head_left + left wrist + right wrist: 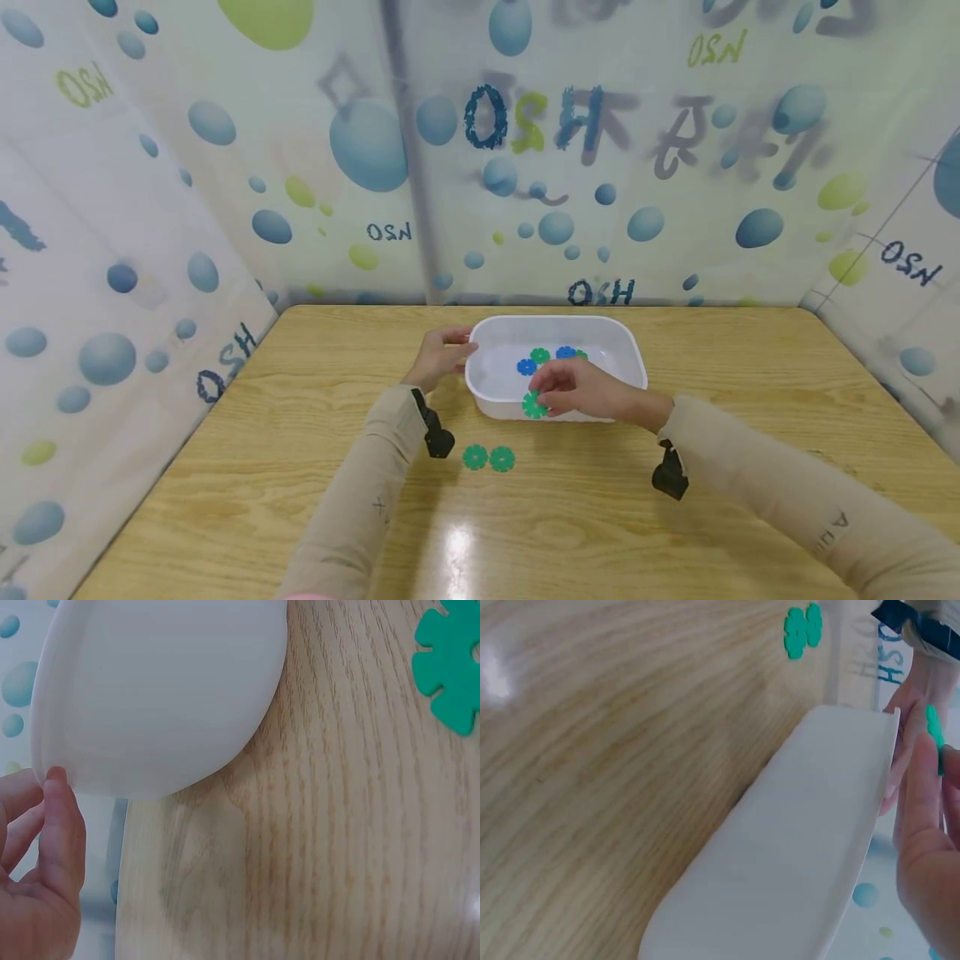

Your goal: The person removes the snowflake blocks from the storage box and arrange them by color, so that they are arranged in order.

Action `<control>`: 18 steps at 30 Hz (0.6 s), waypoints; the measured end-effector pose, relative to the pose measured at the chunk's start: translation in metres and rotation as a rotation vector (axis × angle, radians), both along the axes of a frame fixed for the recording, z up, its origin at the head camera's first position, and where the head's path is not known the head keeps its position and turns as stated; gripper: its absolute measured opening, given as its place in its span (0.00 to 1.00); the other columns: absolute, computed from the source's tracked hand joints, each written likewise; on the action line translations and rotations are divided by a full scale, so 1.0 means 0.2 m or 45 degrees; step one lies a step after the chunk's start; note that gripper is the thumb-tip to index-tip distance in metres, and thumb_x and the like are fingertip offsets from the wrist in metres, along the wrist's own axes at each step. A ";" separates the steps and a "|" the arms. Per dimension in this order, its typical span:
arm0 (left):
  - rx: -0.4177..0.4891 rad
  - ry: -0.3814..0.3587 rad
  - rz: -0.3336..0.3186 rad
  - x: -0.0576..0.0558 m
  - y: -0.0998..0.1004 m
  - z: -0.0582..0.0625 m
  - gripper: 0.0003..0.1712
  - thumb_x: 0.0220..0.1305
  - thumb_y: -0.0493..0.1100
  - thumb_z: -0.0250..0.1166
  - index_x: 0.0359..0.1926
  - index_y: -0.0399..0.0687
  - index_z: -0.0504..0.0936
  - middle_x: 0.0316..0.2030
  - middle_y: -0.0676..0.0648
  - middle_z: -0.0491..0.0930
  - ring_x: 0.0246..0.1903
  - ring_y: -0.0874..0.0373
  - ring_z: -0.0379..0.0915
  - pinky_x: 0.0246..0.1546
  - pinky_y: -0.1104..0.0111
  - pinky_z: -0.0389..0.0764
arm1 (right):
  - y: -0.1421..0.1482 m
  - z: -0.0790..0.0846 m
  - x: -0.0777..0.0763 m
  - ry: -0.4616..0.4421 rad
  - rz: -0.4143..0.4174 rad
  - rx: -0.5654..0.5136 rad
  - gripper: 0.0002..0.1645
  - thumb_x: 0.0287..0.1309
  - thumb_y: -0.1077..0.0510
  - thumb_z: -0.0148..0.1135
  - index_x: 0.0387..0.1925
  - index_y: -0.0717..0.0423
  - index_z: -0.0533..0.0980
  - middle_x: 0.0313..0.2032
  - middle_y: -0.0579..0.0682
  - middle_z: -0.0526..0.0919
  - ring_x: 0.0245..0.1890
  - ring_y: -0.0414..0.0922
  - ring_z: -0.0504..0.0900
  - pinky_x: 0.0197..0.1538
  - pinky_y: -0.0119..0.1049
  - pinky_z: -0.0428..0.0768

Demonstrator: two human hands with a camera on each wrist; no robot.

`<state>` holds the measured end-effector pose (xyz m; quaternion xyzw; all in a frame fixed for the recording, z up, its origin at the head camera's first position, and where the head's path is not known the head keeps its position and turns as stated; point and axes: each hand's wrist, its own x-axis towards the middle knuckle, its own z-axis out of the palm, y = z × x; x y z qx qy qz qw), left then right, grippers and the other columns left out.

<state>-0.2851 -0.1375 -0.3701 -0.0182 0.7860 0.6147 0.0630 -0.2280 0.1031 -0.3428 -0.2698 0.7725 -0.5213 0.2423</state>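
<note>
My left hand (438, 358) pinches the left rim of a white plastic tub (487, 407), thumb against the outer wall in the left wrist view. Over the tub's front edge, my right hand (581, 389) pinches a green notched disc (533, 406), a flower-shaped interlocking piece, between thumb and fingers. In the right wrist view the same green disc (934, 735) appears edge-on above the rim. Inside the tub lie a blue disc (527, 367), a green disc (539, 356) and another blue disc (566, 352), with a further green one partly hidden behind the right hand.
Two green discs, a left one (475, 457) and a right one (502, 458), lie side by side on the wooden table (585, 517) in front of the tub. A patterned curtain (525, 183) stands behind the table's far edge.
</note>
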 end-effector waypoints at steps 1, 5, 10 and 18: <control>0.002 -0.001 -0.001 0.00 0.00 0.00 0.21 0.57 0.34 0.59 0.53 0.37 0.72 0.44 0.39 0.70 0.44 0.43 0.70 0.34 0.62 0.80 | 0.00 -0.01 0.01 0.006 0.018 -0.001 0.11 0.57 0.65 0.54 0.41 0.67 0.72 0.34 0.53 0.76 0.33 0.45 0.76 0.40 0.40 0.79; 0.017 -0.008 -0.002 0.00 0.00 0.00 0.21 0.57 0.34 0.59 0.54 0.36 0.72 0.44 0.39 0.69 0.44 0.43 0.70 0.35 0.61 0.80 | 0.00 -0.03 0.05 0.056 0.093 0.004 0.10 0.56 0.64 0.55 0.40 0.64 0.73 0.33 0.51 0.76 0.31 0.45 0.75 0.38 0.35 0.79; 0.032 -0.012 -0.004 0.00 0.00 0.00 0.21 0.57 0.34 0.59 0.54 0.36 0.72 0.44 0.39 0.69 0.45 0.42 0.69 0.39 0.57 0.78 | 0.00 -0.08 0.09 0.045 0.168 0.017 0.09 0.56 0.65 0.54 0.40 0.63 0.73 0.32 0.50 0.76 0.31 0.43 0.73 0.36 0.31 0.78; 0.029 0.004 -0.004 -0.01 0.00 -0.01 0.21 0.57 0.33 0.58 0.53 0.36 0.72 0.44 0.38 0.69 0.44 0.43 0.70 0.38 0.57 0.78 | 0.01 -0.17 0.13 0.032 0.184 0.129 0.08 0.57 0.65 0.54 0.40 0.61 0.73 0.32 0.49 0.76 0.31 0.43 0.73 0.34 0.30 0.78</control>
